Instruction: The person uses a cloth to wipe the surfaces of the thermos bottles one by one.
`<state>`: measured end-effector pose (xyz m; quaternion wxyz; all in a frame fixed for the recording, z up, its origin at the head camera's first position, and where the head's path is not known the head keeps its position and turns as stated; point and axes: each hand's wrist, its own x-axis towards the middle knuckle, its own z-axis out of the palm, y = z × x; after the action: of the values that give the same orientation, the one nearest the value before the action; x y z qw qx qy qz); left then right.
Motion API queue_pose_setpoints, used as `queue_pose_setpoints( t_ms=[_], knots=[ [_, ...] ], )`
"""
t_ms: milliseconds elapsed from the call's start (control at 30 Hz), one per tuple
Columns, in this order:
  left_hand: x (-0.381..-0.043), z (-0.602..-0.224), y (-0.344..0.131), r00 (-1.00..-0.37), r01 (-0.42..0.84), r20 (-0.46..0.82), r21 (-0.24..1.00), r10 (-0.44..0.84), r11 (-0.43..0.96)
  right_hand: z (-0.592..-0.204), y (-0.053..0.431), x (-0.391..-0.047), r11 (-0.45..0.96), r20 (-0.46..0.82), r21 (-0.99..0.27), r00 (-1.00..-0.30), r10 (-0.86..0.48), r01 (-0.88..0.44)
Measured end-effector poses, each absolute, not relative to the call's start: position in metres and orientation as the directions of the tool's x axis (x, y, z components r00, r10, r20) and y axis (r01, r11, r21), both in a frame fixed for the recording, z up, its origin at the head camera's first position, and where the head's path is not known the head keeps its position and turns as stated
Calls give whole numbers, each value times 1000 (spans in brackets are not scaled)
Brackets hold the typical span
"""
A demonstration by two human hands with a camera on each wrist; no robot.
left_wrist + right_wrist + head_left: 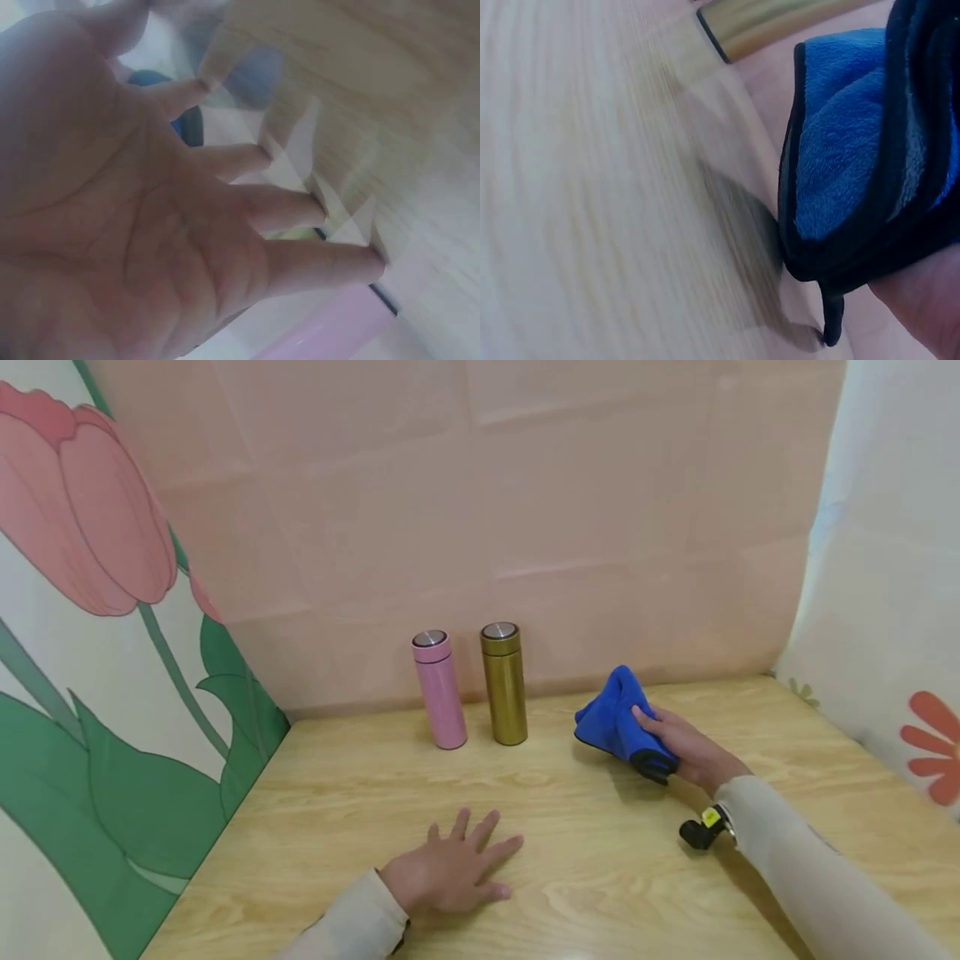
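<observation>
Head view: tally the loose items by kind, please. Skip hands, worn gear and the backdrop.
Bottles: 2 (pink bottle, gold bottle)
Cloths: 1 (blue cloth, held in the right hand)
Total: 3

- Head view: soft, even, moderate light, palest on the right wall (892,452).
- Glints on the metal lids (431,639); faint glare on the worktop (337,793) at the bottom edge.
- Soft-edged shadows under the blue cloth (611,722) and right sleeve (817,868).
- Left wrist view: hazy, washed out, low in contrast; the left hand's fingers (322,270) mirrored in the worktop.
- Right wrist view: cool tint, cloth fairly crisp, wood grain blurred.
</observation>
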<state>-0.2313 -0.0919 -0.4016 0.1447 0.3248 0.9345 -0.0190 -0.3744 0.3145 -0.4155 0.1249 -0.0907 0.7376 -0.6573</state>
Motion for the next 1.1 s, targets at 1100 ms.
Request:
queue_pose_setpoints(
  t_ms=[1100],
  knots=[
    [-288, -380, -63, -807, 582, -53, 90, 588, 808, -442, 319, -358, 93, -37, -996, -897, -441, -5]
  ],
)
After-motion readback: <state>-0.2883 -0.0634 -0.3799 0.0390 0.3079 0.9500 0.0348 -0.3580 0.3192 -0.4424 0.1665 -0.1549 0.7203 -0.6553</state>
